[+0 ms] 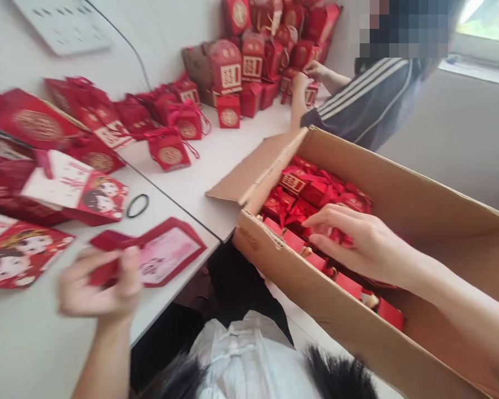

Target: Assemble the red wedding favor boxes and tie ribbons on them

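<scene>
My left hand (102, 280), blurred, is above the white table with its fingers curled in toward the thumb. Whatever may be between them is hidden. Beside and partly behind it lies a red folded card piece (183, 238) with a pink printed panel; I cannot tell whether the hand touches it. My right hand (353, 235) reaches into a cardboard box (399, 172), thumb and fingers apart, just over small red gift boxes (299, 185) with red ribbons. More red pieces line the box's near wall.
Red gift boxes (170, 149) and bags (41, 122) crowd the white table (216, 144). A black ring (137, 205) lies near a card with cartoon figures (103, 197). A co-worker's hands (305, 83) handle a red box at the back. One carton flap (253, 169) sticks out over the table.
</scene>
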Demonstrator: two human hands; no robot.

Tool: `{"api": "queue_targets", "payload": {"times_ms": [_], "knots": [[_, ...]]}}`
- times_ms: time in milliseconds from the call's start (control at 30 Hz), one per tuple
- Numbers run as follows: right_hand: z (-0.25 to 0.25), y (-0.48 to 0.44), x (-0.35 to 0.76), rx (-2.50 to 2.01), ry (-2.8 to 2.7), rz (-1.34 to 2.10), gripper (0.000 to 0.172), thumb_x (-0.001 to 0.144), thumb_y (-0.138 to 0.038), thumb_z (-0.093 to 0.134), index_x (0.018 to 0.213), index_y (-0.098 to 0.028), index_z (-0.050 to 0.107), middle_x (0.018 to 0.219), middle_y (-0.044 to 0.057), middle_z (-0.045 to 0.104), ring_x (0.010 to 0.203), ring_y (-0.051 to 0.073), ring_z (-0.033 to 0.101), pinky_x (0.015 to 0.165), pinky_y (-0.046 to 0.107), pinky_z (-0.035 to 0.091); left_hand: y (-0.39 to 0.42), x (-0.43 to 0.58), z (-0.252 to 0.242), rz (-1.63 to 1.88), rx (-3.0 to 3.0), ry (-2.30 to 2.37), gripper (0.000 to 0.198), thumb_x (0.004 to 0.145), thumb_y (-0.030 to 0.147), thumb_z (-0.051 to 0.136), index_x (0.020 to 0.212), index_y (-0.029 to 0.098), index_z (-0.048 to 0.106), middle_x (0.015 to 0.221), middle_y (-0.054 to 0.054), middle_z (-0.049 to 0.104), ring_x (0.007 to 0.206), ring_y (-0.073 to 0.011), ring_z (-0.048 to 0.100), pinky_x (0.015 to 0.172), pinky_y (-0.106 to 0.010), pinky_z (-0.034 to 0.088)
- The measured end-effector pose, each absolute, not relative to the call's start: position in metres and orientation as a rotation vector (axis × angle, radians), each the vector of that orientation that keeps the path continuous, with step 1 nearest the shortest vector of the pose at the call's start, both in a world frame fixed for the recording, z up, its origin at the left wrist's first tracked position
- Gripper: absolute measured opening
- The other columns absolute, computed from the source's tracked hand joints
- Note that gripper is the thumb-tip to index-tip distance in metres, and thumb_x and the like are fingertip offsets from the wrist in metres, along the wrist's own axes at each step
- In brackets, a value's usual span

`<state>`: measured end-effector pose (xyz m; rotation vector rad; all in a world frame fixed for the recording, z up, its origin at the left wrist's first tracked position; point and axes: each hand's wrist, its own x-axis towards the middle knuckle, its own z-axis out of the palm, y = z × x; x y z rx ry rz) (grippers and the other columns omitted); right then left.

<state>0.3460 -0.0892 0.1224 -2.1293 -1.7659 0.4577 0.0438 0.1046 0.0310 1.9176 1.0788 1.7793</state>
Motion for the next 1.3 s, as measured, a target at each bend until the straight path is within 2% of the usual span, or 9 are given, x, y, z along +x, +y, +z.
{"api": "queue_targets", "payload": {"times_ms": [33, 67, 133, 233, 367, 533, 667, 1033, 1300], "knots": [[0.121, -0.071, 0.332, -1.920, -1.887, 0.394, 0.022, 0.088, -0.039, 0.044, 0.099, -0.026, 0.059, 0.093, 0.008, 0.060, 0.085, 0.021, 0.060, 0.078, 0.035, 0.051, 0.107, 0.043, 0.029, 1.902, 2.038, 0.946, 0.025, 0.067, 0.034, 0.074, 0.066, 0.015, 0.057, 0.064, 0.002, 0.056, 0.060, -0.0093, 0.053, 0.061, -0.024, 0.049], [0.117, -0.052, 0.318, -1.746, -1.982, 0.339, 0.021, 0.088, -0.036, 0.044, 0.099, -0.025, 0.059, 0.096, 0.009, 0.059, 0.089, 0.022, 0.059, 0.081, 0.036, 0.051, 0.109, 0.045, 0.027, 1.844, 2.226, 0.804, 0.017, 0.071, 0.028, 0.070, 0.068, 0.016, 0.059, 0.063, 0.002, 0.058, 0.059, -0.0095, 0.055, 0.059, -0.023, 0.048], [0.101, -0.013, 0.292, -1.498, -2.111, 0.239, 0.021, 0.088, -0.031, 0.047, 0.104, -0.021, 0.056, 0.101, 0.012, 0.057, 0.096, 0.025, 0.056, 0.086, 0.041, 0.049, 0.109, 0.055, 0.021, 1.834, 2.264, 0.848, 0.005, 0.077, 0.021, 0.063, 0.079, 0.016, 0.061, 0.069, 0.000, 0.062, 0.064, -0.0110, 0.059, 0.061, -0.023, 0.049], [0.076, 0.038, 0.260, -1.323, -2.180, 0.215, 0.025, 0.085, -0.027, 0.053, 0.107, -0.017, 0.051, 0.106, 0.015, 0.052, 0.098, 0.027, 0.054, 0.087, 0.045, 0.048, 0.108, 0.067, 0.017, 1.705, 2.123, 0.968, 0.008, 0.080, 0.021, 0.059, 0.087, 0.017, 0.060, 0.077, -0.002, 0.064, 0.072, -0.0122, 0.062, 0.067, -0.023, 0.051], [0.067, 0.072, 0.240, -1.307, -1.968, 0.236, 0.014, 0.083, -0.027, 0.053, 0.090, -0.017, 0.046, 0.091, 0.009, 0.050, 0.077, 0.019, 0.054, 0.073, 0.038, 0.050, 0.106, 0.064, 0.020, 1.568, 2.052, 0.929, 0.010, 0.082, 0.025, 0.056, 0.088, 0.018, 0.060, 0.080, -0.002, 0.065, 0.076, -0.0135, 0.063, 0.070, -0.024, 0.053], [0.079, 0.077, 0.230, -1.178, -1.968, 0.623, 0.009, 0.081, -0.027, 0.052, 0.083, -0.020, 0.046, 0.081, 0.002, 0.057, 0.071, 0.014, 0.056, 0.066, 0.028, 0.049, 0.105, 0.056, 0.028, 1.463, 2.107, 0.840, 0.015, 0.082, 0.021, 0.052, 0.092, 0.020, 0.063, 0.088, -0.003, 0.069, 0.080, -0.0143, 0.065, 0.071, -0.024, 0.055], [0.080, 0.076, 0.225, -1.205, -1.976, 0.717, 0.005, 0.079, -0.023, 0.050, 0.077, -0.020, 0.047, 0.075, 0.000, 0.059, 0.063, 0.011, 0.054, 0.061, 0.024, 0.047, 0.105, 0.054, 0.034, 1.380, 2.119, 0.774, 0.021, 0.081, 0.020, 0.051, 0.096, 0.020, 0.065, 0.092, -0.004, 0.070, 0.083, -0.0158, 0.066, 0.075, -0.026, 0.056], [0.075, 0.078, 0.228, -1.188, -1.809, 0.976, 0.015, 0.079, -0.028, 0.056, 0.085, -0.020, 0.045, 0.081, 0.002, 0.062, 0.075, 0.014, 0.061, 0.069, 0.029, 0.051, 0.107, 0.051, 0.034, 1.306, 2.007, 0.747, 0.021, 0.082, 0.022, 0.051, 0.097, 0.020, 0.066, 0.093, -0.003, 0.071, 0.082, -0.0150, 0.067, 0.073, -0.024, 0.056], [0.072, 0.078, 0.230, -1.283, -1.896, 0.813, 0.015, 0.080, -0.031, 0.055, 0.086, -0.018, 0.058, 0.081, 0.003, 0.066, 0.071, 0.015, 0.061, 0.067, 0.027, 0.049, 0.104, 0.052, 0.032, 1.334, 1.928, 0.745, 0.019, 0.083, 0.024, 0.054, 0.096, 0.020, 0.067, 0.093, -0.003, 0.071, 0.086, -0.0154, 0.067, 0.077, -0.024, 0.056]]}}
